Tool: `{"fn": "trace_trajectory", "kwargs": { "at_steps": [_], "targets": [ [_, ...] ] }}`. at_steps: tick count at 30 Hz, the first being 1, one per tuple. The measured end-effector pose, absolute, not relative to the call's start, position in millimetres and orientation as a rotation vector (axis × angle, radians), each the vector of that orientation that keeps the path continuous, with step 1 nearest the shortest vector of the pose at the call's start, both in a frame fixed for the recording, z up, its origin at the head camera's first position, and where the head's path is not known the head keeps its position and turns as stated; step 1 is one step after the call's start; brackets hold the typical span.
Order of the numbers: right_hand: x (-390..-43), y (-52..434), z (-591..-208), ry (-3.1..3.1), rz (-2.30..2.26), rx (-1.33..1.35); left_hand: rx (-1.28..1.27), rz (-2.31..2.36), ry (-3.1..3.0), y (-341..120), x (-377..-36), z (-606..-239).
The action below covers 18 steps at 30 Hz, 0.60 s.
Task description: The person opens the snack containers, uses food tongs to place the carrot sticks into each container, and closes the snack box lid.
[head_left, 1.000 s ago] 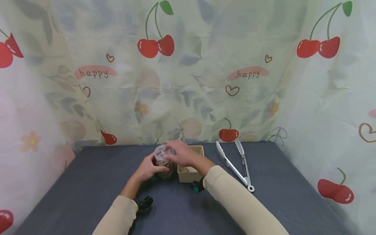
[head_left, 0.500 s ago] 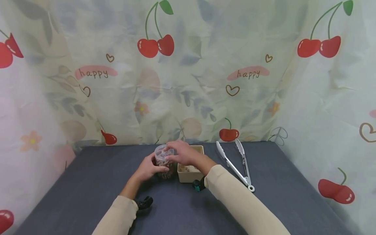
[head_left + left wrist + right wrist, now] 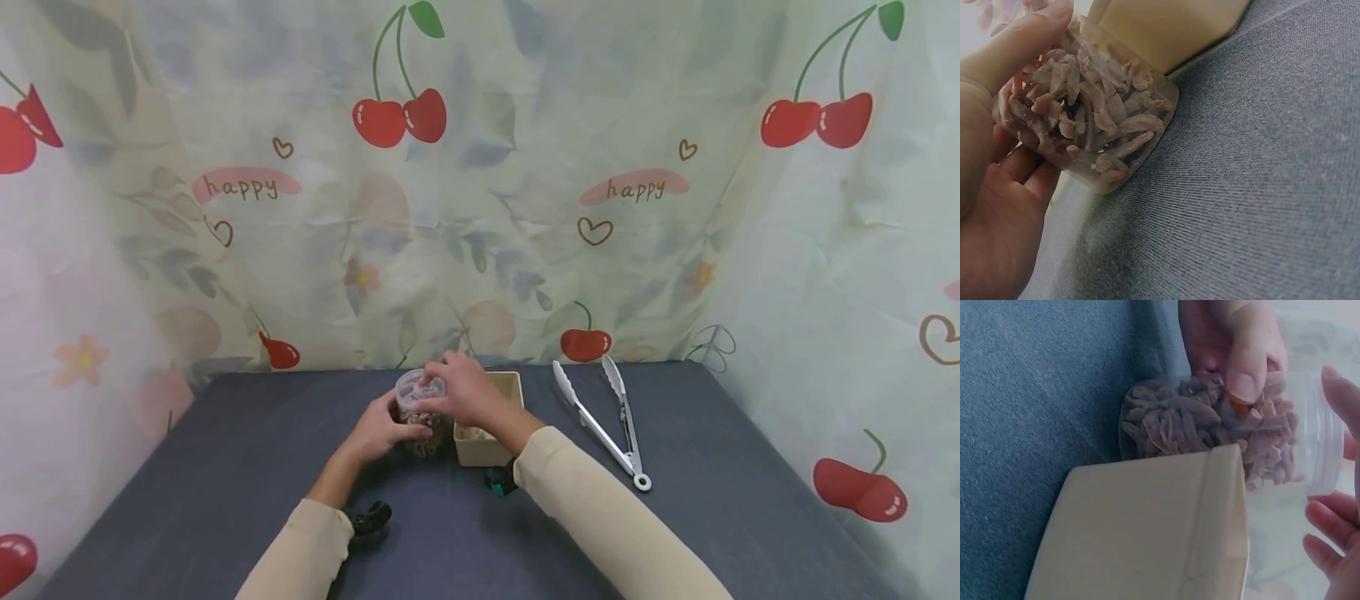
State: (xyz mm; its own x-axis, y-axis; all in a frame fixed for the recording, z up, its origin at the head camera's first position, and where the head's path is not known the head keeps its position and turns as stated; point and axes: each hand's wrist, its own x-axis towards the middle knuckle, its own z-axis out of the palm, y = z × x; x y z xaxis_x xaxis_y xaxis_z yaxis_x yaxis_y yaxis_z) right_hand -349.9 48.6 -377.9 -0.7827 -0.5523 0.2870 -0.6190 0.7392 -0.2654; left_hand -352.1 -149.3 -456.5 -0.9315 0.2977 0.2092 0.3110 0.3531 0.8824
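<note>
A clear plastic jar [image 3: 422, 440] full of brownish dried pieces stands on the dark grey table [image 3: 225, 450]. My left hand [image 3: 381, 430] grips the jar's body from the left, its thumb across the wall. My right hand [image 3: 456, 392] is curled over the jar's clear lid [image 3: 414, 385] from above. In the left wrist view the jar [image 3: 1085, 119] leans against my left hand [image 3: 994, 206]. In the right wrist view the jar [image 3: 1191, 425] lies behind the beige box [image 3: 1147, 531], with my right fingers [image 3: 1329, 547] around the lid [image 3: 1322, 447].
A beige open box [image 3: 487, 448] touches the jar's right side. Metal tongs [image 3: 609, 421] lie to the right of it. Cherry-patterned cloth hangs around the back and sides of the table. Small dark cameras sit at both wrists.
My right hand has turned a little on the lid and its wrist has swung slightly left. The jar and my left hand have stayed in place.
</note>
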Motion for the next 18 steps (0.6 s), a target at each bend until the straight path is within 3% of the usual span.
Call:
{"fn": "trace_trajectory", "kwargs": {
  "at_steps": [10,18],
  "targets": [
    [-341.5,40.4,-387.7,-2.690,0.445,0.755,-0.591,-1.702,-2.593,-151.3,-354.6,-456.6],
    [-349.2,44.5,-383.9,-2.772,0.681,0.864,-0.603,-1.725,-2.583,-150.2,-353.5,-455.4]
  ]
}}
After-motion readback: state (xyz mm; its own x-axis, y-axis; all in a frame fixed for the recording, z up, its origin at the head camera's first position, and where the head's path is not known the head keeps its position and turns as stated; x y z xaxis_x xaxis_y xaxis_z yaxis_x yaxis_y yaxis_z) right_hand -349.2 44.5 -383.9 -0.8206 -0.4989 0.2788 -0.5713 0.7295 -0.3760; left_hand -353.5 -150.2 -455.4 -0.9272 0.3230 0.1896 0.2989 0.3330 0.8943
